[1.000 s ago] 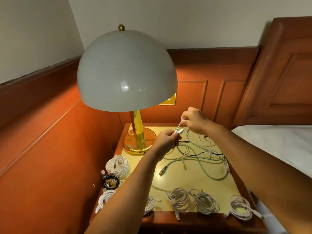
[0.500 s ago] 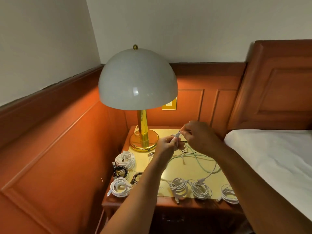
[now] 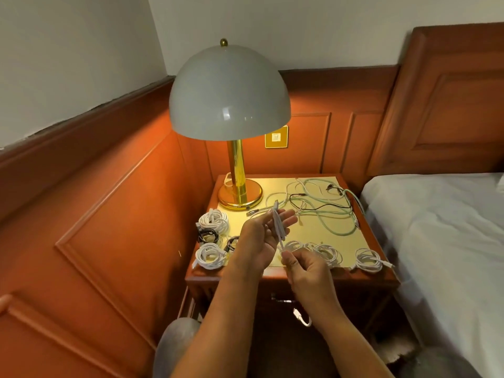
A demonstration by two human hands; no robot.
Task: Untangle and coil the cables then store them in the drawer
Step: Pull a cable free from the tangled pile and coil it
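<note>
A short white cable [image 3: 278, 227] is folded into a loop between my hands, above the front of the nightstand [image 3: 321, 276]. My left hand [image 3: 261, 236] holds its upper end with the fingers partly spread. My right hand [image 3: 302, 268] pinches its lower end. A tangle of pale green, white and black cables [image 3: 324, 205] lies at the back right of the yellow top. Several coiled white cables [image 3: 368, 259] line the front edge. More coils, white [image 3: 214, 219] and black [image 3: 208, 236], sit at the left. The drawer front [image 3: 283, 300] is in shadow below.
A domed lamp [image 3: 229, 94] on a brass base [image 3: 240, 195] stands at the back left of the nightstand. A bed with a white sheet [image 3: 436, 227] borders the right side. Wood panelling closes the left and back. A small white connector [image 3: 301, 319] hangs below my right wrist.
My hands have pulled back from the tangle toward the front edge, drawing the white cable free into a folded loop. The view has backed away from the table and tilted down.
</note>
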